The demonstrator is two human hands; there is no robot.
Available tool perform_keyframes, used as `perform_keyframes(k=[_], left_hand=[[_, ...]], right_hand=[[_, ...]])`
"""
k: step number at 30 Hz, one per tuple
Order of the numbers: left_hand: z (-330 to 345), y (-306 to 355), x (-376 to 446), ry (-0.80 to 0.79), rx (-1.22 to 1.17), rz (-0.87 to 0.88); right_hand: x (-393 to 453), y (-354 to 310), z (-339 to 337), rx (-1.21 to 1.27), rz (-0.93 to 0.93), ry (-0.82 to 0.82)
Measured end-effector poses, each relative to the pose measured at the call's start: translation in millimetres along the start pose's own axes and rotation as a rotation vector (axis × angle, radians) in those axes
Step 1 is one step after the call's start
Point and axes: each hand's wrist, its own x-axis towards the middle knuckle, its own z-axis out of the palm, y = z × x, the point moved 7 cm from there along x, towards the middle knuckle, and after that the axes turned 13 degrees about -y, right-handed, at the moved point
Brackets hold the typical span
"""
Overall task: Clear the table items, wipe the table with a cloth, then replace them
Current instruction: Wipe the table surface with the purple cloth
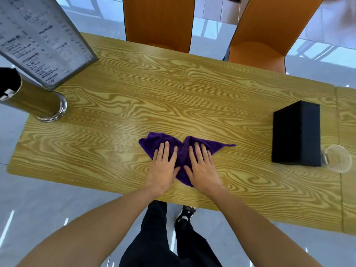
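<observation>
Near the lower middle of the frame, the left hand [163, 168] and right hand [202, 169] lay flat, fingers spread, pressing a purple cloth [183, 151] onto the wooden table [134, 105] close to its near edge. Bare wood stretched wide on both sides. At upper left stood a menu stand [44, 39], its print unreadable, and a metal cup [36, 101], both cut off. At right, a black box [297, 133] partly hid a glass [337, 158]. Two orange chairs [158, 22] faced the far edge on glossy floor.

Bare arms, blk trousers [154, 237], dark sneaker [185, 213].
</observation>
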Motion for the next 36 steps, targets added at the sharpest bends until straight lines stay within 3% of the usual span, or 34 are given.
perform_keyframes(k=[6, 13, 23, 36], left_hand=[[30, 29, -41, -0.020, -0.018, 0.017], [38, 16, -51, 0.022, 0.019, 0.075], [-32, -46, 34, 0.057, 0.003, 0.026], [-139, -96, 184, -0.039, 0.008, 0.084]], right_hand=[[-53, 5, 34, -0.004, 0.030, -0.011], [-64, -6, 50, 0.068, 0.111, -0.045], [49, -12, -28, 0.037, 0.043, -0.004], [186, 24, -124, 0.112, 0.069, -0.017]])
